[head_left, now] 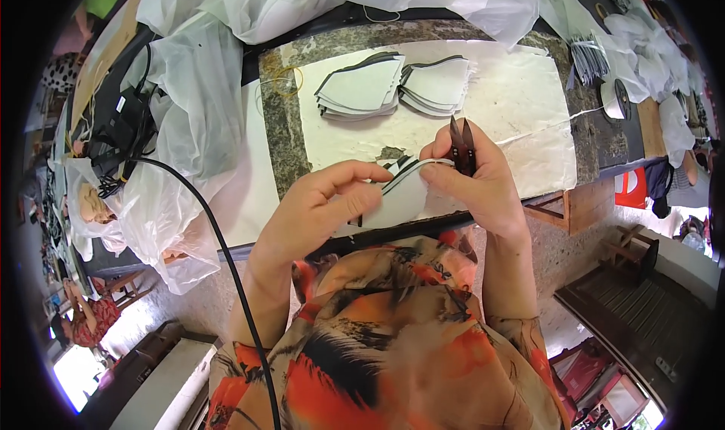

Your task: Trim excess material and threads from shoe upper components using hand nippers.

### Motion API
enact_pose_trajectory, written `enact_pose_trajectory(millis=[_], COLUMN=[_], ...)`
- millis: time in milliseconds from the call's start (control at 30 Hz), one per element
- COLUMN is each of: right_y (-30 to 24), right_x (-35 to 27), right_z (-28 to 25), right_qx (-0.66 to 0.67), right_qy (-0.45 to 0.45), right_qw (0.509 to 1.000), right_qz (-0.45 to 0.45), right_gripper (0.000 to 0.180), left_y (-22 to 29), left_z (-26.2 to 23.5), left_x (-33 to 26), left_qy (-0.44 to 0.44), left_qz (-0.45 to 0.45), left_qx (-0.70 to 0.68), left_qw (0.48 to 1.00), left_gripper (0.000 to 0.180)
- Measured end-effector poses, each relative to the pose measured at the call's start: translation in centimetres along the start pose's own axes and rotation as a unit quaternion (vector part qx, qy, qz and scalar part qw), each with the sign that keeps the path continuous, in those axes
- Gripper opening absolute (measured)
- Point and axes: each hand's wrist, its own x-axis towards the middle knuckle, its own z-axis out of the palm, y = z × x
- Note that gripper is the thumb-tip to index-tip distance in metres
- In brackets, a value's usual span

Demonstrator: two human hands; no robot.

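At table (438, 224) | left grip (321, 203): white piece (404, 205) | right grip (487, 184): piece, snips (455, 141) | stacks (359, 91) beyond | cable (219, 237) crossing left forearm (268, 294)

No text readable; small white label (121, 103) on black device (112, 125) too tiny.
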Motion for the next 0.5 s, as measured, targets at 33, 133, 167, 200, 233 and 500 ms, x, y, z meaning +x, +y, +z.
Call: enact_pose_trajectory(millis=[33, 133, 167, 200, 233, 500], right_y=[0.0, -0.3, -0.3, -0.4, -0.5, -0.1], right_x=[0.0, -0.3, -0.4, -0.4, -0.5, -0.5], right_z=[0.0, -0.1, -0.3, -0.5, -0.6, -0.2], right_qx=[0.006, -0.006, -0.006, -0.012, -0.018, 0.037], right_qy=[0.007, 0.056, 0.056, 0.057, 0.058, 0.025], right_qw=[1.000, 0.998, 0.998, 0.998, 0.998, 0.999], right_qz=[-0.001, -0.008, -0.009, -0.018, -0.027, -0.005], right_gripper=[0.019, 0.020, 0.020, 0.021, 0.021, 0.023], left_y=[0.0, -0.8, -1.0, -1.2, -1.2, -0.5], left_z=[-0.2, -0.7, -1.0, -1.3, -1.4, -0.7], left_x=[-0.1, 0.0, 0.0, -0.1, -0.2, 0.3], left_qy=[-0.023, -0.040, -0.040, -0.049, -0.057, -0.010], left_qz=[-0.037, 0.038, 0.038, 0.040, 0.041, 0.119], left_qx=[0.032, 0.154, 0.154, 0.156, 0.158, 0.129], left_qw=[0.999, 0.987, 0.986, 0.986, 0.985, 0.984], left_gripper=[0.033, 0.034, 0.034, 0.036, 0.039, 0.027])
